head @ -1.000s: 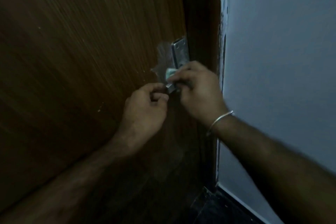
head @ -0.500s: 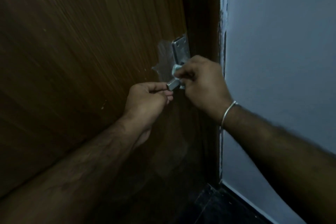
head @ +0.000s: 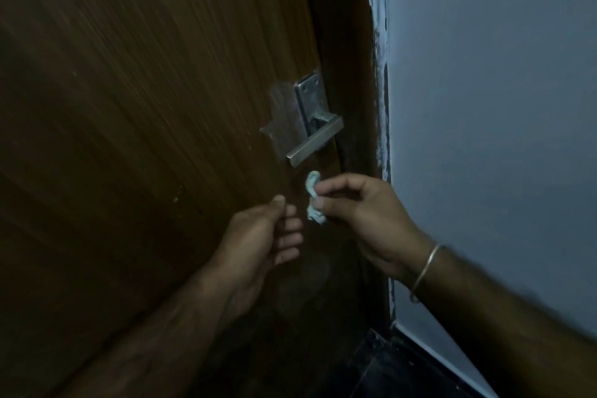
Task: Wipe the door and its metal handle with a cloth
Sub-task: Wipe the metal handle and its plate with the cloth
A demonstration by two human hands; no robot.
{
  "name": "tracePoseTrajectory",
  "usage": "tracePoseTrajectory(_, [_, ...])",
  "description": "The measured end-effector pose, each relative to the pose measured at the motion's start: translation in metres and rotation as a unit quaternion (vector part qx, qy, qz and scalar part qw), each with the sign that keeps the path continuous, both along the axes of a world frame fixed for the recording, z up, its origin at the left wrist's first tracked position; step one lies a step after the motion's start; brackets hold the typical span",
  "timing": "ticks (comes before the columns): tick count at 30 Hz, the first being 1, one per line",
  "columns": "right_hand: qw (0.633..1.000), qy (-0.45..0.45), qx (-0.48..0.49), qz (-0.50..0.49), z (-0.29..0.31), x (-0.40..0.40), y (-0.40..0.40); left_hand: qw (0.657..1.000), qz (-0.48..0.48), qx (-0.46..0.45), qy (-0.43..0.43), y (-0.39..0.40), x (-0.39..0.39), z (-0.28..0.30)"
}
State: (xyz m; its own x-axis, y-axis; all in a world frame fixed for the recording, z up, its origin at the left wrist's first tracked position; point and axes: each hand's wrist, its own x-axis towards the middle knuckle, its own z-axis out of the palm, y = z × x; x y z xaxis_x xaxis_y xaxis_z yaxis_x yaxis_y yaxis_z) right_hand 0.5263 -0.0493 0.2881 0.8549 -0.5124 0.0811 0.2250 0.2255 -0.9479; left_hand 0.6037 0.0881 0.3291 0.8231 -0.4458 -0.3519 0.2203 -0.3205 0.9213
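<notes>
The big brown wooden door (head: 135, 107) fills the left side. Its grain runs in long thin lines, and it looks dark in the dim light.

Low down, the person's left hand (head: 261, 236) is near the door, just below the handle. Its fingers (head: 290, 241) are loosely curled and hold nothing. The thumb points up toward the door. The hand may be waiting to steady the handle or to take the cloth.

Just above is the metal handle (head: 315, 142). It is a flat silver bar that sticks out from a tall silver plate (head: 311, 97) screwed to the door. Nothing touches it now. A pale, dull patch shows on the wood beside the plate.

Next comes the cloth (head: 313, 197). It is small, pale blue-white and all scrunched up. It hangs just under the end of the handle, not touching it.

The right hand (head: 371, 216) pinches the cloth between its thumb and fingertips. Holding it this way leaves a bit of cloth poking out, ready to rub with. A thin metal bangle (head: 426, 271) sits on that wrist.

Farthest right is the dark door frame (head: 342, 42), then a plain grey-blue wall (head: 491, 107).
</notes>
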Motion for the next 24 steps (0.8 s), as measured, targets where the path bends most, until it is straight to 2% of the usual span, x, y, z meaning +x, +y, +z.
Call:
tracePoseTrajectory(2, [0.992,0.022,-0.106,-0.063,-0.009,-0.004,0.005,0.999,-0.036,-0.011,0.008,0.003,-0.004,-0.005])
tracePoseTrajectory(5, [0.972,-0.001,-0.229,-0.046,-0.009,-0.007,0.012,0.995,-0.092,-0.028,-0.041,0.0,-0.008,-0.005])
tracePoseTrajectory(7, [0.98,-0.003,-0.196,-0.029,-0.007,-0.009,0.014,0.995,-0.074,-0.036,-0.057,-0.001,-0.008,-0.003])
tracePoseTrajectory(9, [1.0,-0.014,0.001,-0.021,0.001,-0.012,0.009,0.995,-0.073,-0.053,-0.042,0.002,-0.005,-0.001])
tracePoseTrajectory(10, [0.996,-0.022,0.082,-0.022,0.004,-0.013,0.005,0.994,-0.082,-0.059,-0.036,0.003,-0.004,0.001])
tracePoseTrajectory(11, [0.994,-0.017,0.107,-0.023,0.004,-0.015,0.001,0.993,-0.09,-0.064,-0.031,0.004,-0.003,0.002])
tracePoseTrajectory(16, [0.993,0.071,0.034,0.085,0.008,-0.014,-0.004,0.99,-0.113,-0.075,-0.041,0.003,0.004,0.004])
tracePoseTrajectory(21, [0.987,0.05,0.141,0.049,0.012,-0.017,-0.01,0.987,-0.109,-0.101,-0.069,0.01,0.006,0.006])
tracePoseTrajectory(22, [0.993,0.056,0.105,0.012,0.011,-0.017,-0.008,0.986,-0.111,-0.099,-0.076,0.01,0.006,0.006])
tracePoseTrajectory(24, [0.986,0.069,-0.077,-0.132,0.008,-0.018,-0.003,0.985,-0.119,-0.092,-0.09,0.009,0.006,0.007])
